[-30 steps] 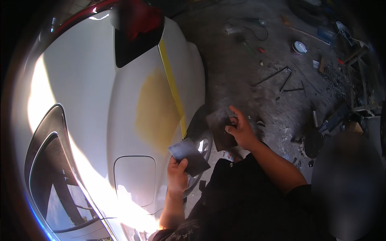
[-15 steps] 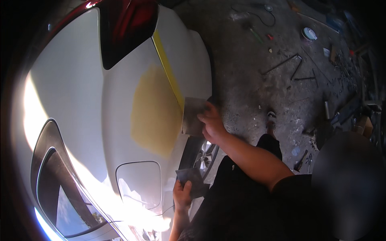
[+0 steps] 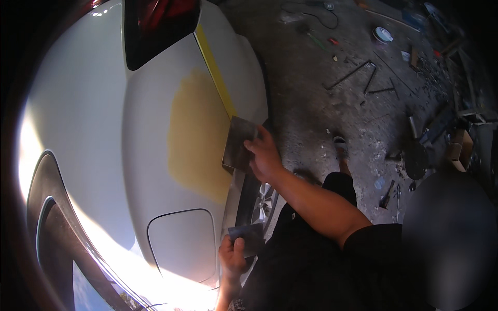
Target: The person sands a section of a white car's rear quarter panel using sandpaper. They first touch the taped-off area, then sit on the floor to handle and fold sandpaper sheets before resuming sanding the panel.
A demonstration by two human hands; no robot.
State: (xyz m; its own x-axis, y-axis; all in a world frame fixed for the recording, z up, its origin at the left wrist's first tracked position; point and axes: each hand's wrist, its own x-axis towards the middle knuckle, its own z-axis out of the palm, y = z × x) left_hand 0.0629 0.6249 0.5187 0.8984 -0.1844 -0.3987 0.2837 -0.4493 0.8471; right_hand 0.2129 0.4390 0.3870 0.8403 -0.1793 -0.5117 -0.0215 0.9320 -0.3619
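Note:
A flat, dark grey filler spreader [image 3: 238, 140] is pinched in my right hand [image 3: 265, 158]. Its left edge lies at the right border of a tan filler patch [image 3: 199, 137] on the pale car's rear side panel [image 3: 148, 135], above the wheel [image 3: 263, 202]; whether it touches the surface I cannot tell. Lower down, my left hand [image 3: 232, 256] grips a second dark square spreader [image 3: 247, 239], thumb on top, beside the fuel flap [image 3: 181, 241]. From the dark red tail light [image 3: 163, 26], yellow masking tape [image 3: 213, 70] runs along the panel seam to the right-hand spreader.
On the rough concrete floor [image 3: 306, 93] to the right lie a bent metal bar [image 3: 358, 78], a round tin lid [image 3: 383, 34], a cable [image 3: 324, 23] and scattered tools. A cardboard box [image 3: 459, 150] stands at the far right. Bright sunlight falls across the car's lower left.
The view has shifted a little. My right hand's spreader has tilted, and its lower edge has swung left toward the filler patch. My left hand still holds its spreader near the fuel flap.

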